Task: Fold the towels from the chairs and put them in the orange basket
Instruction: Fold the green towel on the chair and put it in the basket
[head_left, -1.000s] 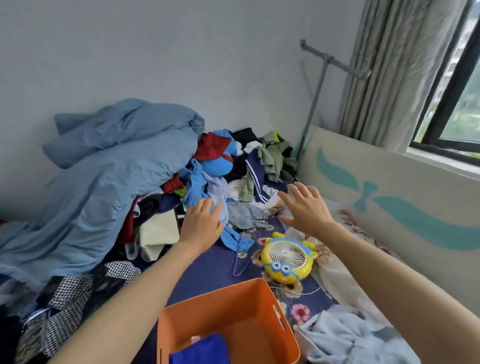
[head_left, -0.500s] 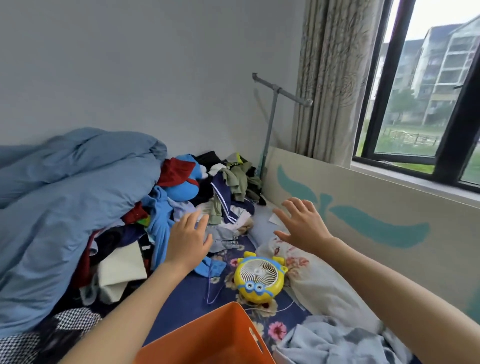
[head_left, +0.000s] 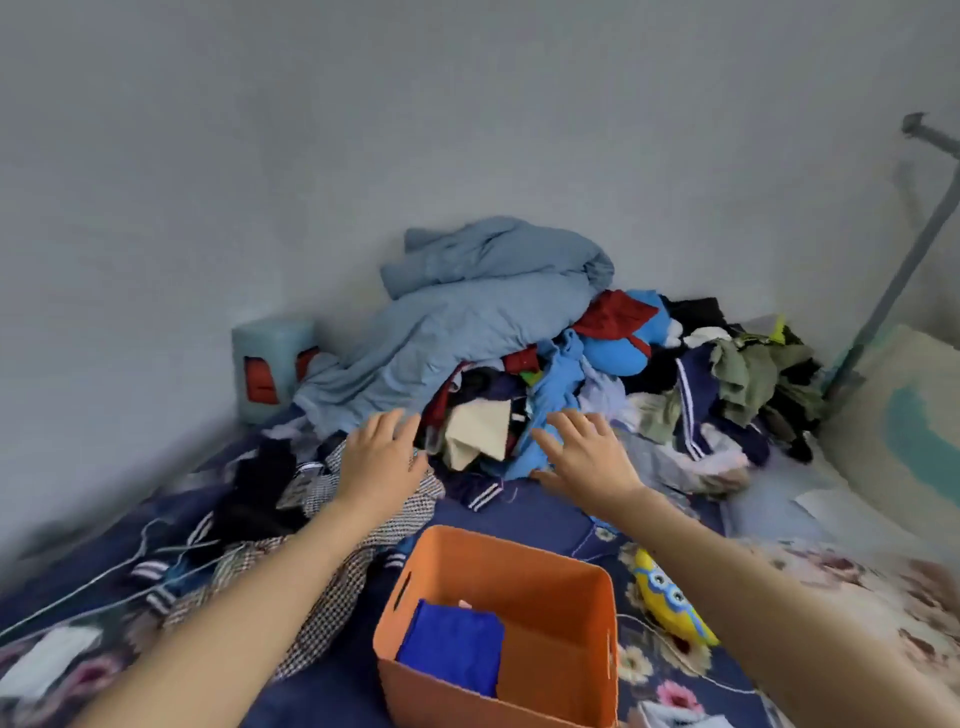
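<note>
Both arms reach out over a bed (head_left: 540, 512) covered in a navy flowered sheet. The left hand (head_left: 382, 460) is flat, palm down, fingers straight and slightly spread, holding nothing. It is over the far end of a checked cloth (head_left: 337, 571) that trails back along the left arm; I cannot tell whether it touches the cloth. The right hand (head_left: 584, 457) is wide open too, fingers fanned, palm down, at the near edge of a blue garment (head_left: 550, 410), and it grips nothing. Between the two hands lies a cream cloth (head_left: 475, 431).

Near the person, between the forearms, the orange basket (head_left: 545, 587) stands upright on the sheet. A folded dark blue towel (head_left: 452, 647) lies inside it, against its left wall.

Beyond the hands a heap (head_left: 649, 410) of mixed clothes stretches to the right along the far wall. A big grey-blue duvet (head_left: 467, 322) is slumped over the heap's left part. Far left, in the corner, sits a pale teal box (head_left: 270, 364) with red patches. Just right of the basket a yellow fan (head_left: 670, 603) shows, partly hidden by the right forearm. On the far right a grey pole (head_left: 904, 260) rises beside a cream board (head_left: 883, 395) with a teal shape on it.
</note>
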